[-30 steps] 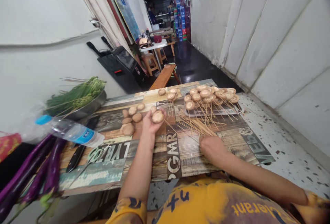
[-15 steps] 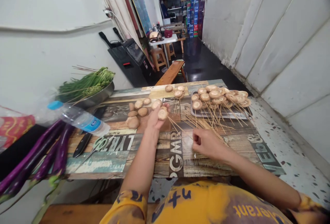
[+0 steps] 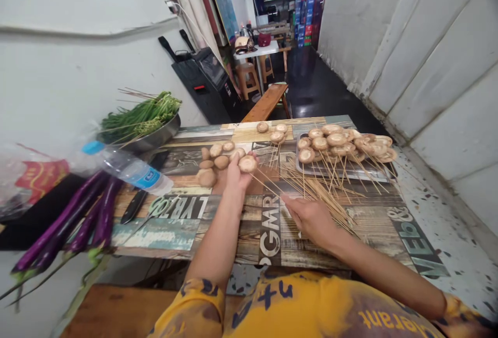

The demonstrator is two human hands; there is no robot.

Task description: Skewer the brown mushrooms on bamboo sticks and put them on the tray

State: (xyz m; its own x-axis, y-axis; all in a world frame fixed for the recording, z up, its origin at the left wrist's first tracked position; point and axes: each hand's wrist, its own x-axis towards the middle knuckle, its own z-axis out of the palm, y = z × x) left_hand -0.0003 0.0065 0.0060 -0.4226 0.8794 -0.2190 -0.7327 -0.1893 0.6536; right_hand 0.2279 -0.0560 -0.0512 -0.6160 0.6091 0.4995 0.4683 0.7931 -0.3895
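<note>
My left hand is raised over the table and closed on a tan mushroom. A thin bamboo skewer runs from that mushroom down to my right hand, which pinches its near end. Loose mushrooms lie just left of my left hand. A heap of bare skewers lies to the right of my right hand. Behind it a metal tray holds several skewered mushrooms.
The table has a printed wood-pattern top. At its left are purple eggplants, a water bottle, a knife, scissors and a metal bowl of green stalks. A wooden bench stands beyond.
My right hand left the skewer heap, moved left toward my left hand and now holds a skewer that reaches the mushroom. The camera view shifted, so the table sits further right.
</note>
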